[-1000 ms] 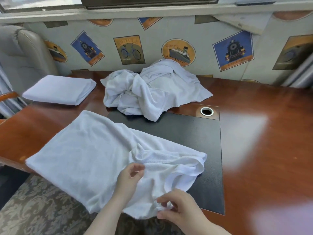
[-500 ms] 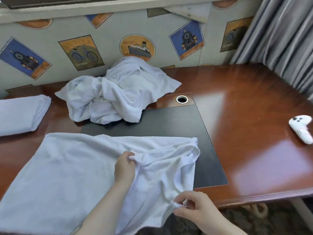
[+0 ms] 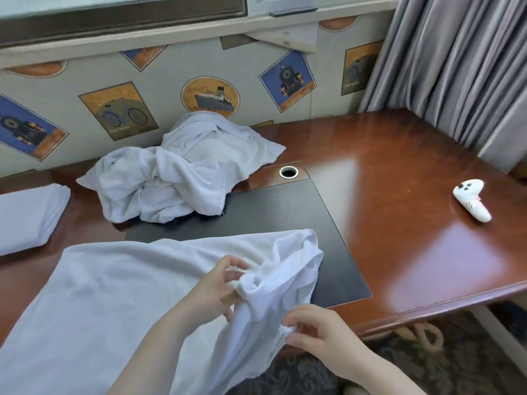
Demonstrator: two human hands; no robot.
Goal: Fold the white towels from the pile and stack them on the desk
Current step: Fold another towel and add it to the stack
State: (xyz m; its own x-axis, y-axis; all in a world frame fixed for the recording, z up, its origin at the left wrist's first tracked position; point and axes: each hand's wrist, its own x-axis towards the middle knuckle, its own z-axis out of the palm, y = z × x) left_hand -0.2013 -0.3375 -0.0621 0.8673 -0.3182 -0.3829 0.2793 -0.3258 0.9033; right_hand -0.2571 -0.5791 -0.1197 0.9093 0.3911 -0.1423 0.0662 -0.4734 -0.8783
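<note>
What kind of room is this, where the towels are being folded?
Probably a hotel room or bedroom: a glossy reddish wooden desk with an inset black writing pad sits under a window, beside grey pleated curtains and wallpaper with train and ship pictures.

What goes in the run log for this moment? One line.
left hand: gripping towel | right hand: pinching towel edge | pile: unfolded | folded towel: desk left

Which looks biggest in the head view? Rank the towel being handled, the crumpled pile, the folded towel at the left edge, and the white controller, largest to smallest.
1. Towel being handled, though it is nearest the camera.
2. Crumpled pile.
3. Folded towel, partly cut off by the frame, so unsure.
4. White controller.
</note>
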